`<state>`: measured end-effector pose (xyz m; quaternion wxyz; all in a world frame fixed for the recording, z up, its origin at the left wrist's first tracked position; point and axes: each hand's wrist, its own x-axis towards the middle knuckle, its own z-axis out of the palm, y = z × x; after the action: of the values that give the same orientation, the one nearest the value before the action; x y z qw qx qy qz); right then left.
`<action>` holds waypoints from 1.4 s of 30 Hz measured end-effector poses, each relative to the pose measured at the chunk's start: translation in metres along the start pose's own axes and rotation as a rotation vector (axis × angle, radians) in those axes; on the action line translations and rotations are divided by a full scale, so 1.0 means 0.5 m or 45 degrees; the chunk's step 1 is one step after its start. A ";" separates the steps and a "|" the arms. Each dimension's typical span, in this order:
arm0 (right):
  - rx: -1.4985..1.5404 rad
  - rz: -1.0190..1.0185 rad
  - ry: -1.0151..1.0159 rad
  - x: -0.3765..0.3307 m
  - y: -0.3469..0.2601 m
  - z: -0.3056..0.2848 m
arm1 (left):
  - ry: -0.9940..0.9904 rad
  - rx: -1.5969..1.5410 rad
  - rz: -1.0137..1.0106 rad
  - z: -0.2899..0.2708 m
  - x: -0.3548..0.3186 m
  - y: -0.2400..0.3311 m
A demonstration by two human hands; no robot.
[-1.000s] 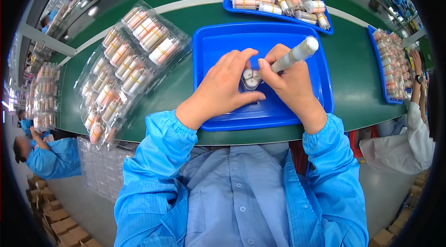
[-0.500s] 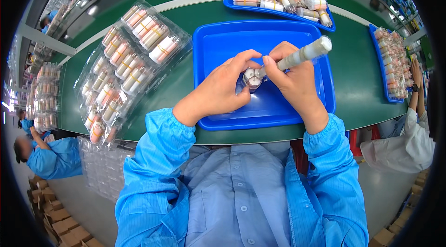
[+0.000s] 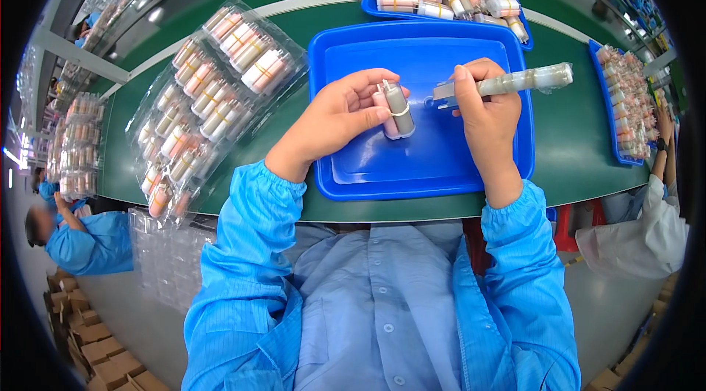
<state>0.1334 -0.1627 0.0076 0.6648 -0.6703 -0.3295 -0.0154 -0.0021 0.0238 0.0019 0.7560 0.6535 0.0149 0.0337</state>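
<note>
My left hand [image 3: 334,120] grips a bundle of small pink and grey cylinders [image 3: 398,113] with a pale band around them and thin prongs at the top. The bundle is upright, above the inside of an otherwise bare blue tray [image 3: 353,189]. To its right, my right hand [image 3: 487,108] is closed around a tool [image 3: 523,81] with a flat metal end and a long greyish handle wrapped in clear film. Its metal end points left, apart from the bundle.
Clear plastic trays [image 3: 254,123] with banded cylinder bundles lie on the green table at left. Another blue tray [image 3: 371,5], heaped with bundles, stands behind. A filled blue tray [image 3: 616,142] is at far right beside a co-worker's arm [image 3: 657,163]. Cardboard boxes [image 3: 103,350] cover the lower-left floor.
My right hand has drawn the tool away rightward from the bundle. The bundle has turned from showing its round ends to showing its sides, still in my left hand.
</note>
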 end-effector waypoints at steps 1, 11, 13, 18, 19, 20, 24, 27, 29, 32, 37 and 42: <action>-0.017 -0.008 -0.005 0.000 -0.003 0.000 | 0.005 -0.009 -0.008 -0.003 0.003 -0.001; -0.052 -0.038 -0.046 0.002 -0.004 0.004 | -0.129 -0.229 0.065 -0.029 0.000 -0.023; -0.113 -0.102 -0.061 0.001 -0.010 -0.006 | -0.077 -0.206 0.131 -0.024 -0.001 -0.020; -0.100 -0.180 -0.093 -0.004 -0.006 -0.015 | 0.416 0.398 0.300 -0.091 -0.058 0.050; -0.105 -0.189 -0.095 -0.006 -0.005 -0.022 | 0.603 0.724 0.260 -0.109 -0.077 0.085; -0.115 -0.198 -0.095 -0.008 -0.008 -0.029 | 0.785 1.046 0.214 -0.133 -0.097 0.121; -0.097 -0.216 -0.123 -0.019 -0.029 -0.029 | 1.228 2.004 0.179 -0.366 -0.208 0.190; -0.172 -0.406 -0.196 -0.031 -0.039 -0.033 | 1.277 2.123 -0.169 -0.503 -0.286 0.211; -0.261 -0.487 -0.238 -0.045 -0.058 -0.042 | 1.222 2.037 -0.394 -0.552 -0.310 0.197; -0.419 -0.604 -0.319 -0.064 -0.078 -0.066 | 1.009 2.002 -0.349 -0.591 -0.318 0.150; -0.602 -0.861 -0.448 -0.093 -0.119 -0.112 | 0.946 2.158 -0.123 -0.630 -0.316 0.129; -0.931 -0.920 -0.767 -0.155 -0.128 -0.157 | 1.095 2.353 0.157 -0.675 -0.348 0.148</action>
<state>0.0759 -0.2724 0.0376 0.2207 -0.6759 -0.6842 -0.1625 -0.2003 0.3552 0.0225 -0.1166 0.9134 0.2718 0.2797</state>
